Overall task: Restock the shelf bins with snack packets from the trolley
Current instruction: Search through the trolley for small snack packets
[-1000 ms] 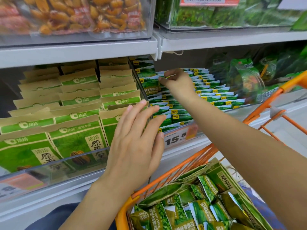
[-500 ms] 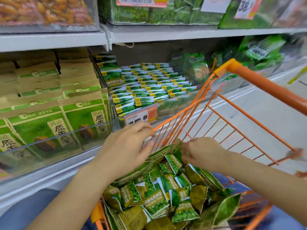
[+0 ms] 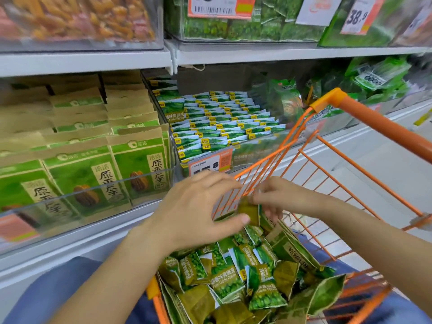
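Note:
An orange wire trolley (image 3: 364,113) stands against the shelf, filled with several small green pea packets (image 3: 225,280). Both hands hover over its near left corner. My right hand (image 3: 284,197) pinches a small green packet (image 3: 249,210) by its top edge. My left hand (image 3: 198,206) is beside it, thumb under the packet, fingers spread and slightly bent over it. On the shelf behind, a clear bin (image 3: 252,152) holds neat rows of the same green packets (image 3: 217,120).
A bin of large green seed bags (image 3: 98,176) fills the shelf at left. An orange price tag (image 3: 210,161) hangs on the pea bin's front. Upper shelf bins hold nuts (image 3: 77,17) and green packs. Loose green bags (image 3: 285,99) lie right of the pea bin.
Both hands came down from the shelf bin to the trolley. They have drawn together at its near left corner, and the right hand has lifted one packet out of the pile.

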{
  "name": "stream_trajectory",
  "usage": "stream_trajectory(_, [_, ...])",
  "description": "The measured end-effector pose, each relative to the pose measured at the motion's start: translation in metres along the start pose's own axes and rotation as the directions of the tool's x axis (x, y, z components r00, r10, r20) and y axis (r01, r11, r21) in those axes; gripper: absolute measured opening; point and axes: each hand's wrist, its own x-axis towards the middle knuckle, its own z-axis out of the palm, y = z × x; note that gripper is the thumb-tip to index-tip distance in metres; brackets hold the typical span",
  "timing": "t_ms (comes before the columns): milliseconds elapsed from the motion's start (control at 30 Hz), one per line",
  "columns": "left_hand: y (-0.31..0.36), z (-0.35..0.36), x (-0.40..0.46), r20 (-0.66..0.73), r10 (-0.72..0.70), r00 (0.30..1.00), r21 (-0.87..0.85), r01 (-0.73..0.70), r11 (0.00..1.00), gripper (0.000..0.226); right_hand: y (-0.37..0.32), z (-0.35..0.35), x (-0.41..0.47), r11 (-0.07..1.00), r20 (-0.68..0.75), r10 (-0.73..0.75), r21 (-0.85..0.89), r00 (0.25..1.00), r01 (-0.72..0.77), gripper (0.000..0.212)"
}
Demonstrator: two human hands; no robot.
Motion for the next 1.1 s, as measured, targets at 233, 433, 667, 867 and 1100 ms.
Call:
stream_trajectory(233, [0.003,-0.009,0.004,-0.43,-0.268,0.862,-0.364,0.106,0.925,0.029,-0.061,0.004,-0.019,0.718,-0.11,-0.133,0.674,0.985,0.172,0.048])
stream_trajectory(433, [0.002,-0.024,0.014,-0.192,-0.581,0.791,-0.781,0.235,0.578,0.004,-0.071,0.019,-0.002,0.82,-0.526,-0.215,0.36,0.823,0.445,0.038])
stream_trajectory(667, [0.001,-0.021,0.015,-0.126,-0.6,0.79,-0.78,0.295,0.552,0.019,-0.075,0.027,-0.001,0.755,-0.599,-0.28,0.345,0.75,0.557,0.044])
stream_trajectory(867, [-0.004,-0.027,0.014,-0.235,-0.616,0.752,-0.786,0.225,0.575,0.021,-0.079,0.015,0.001,0.785,-0.444,-0.318,0.373,0.838,0.495,0.033])
stream_trajectory(1100, [-0.015,-0.036,0.005,-0.462,-0.478,0.747,-0.446,0.27,0.853,0.022,-0.092,0.0,0.019,0.801,-0.404,-0.356,0.333,0.843,0.498,0.043])
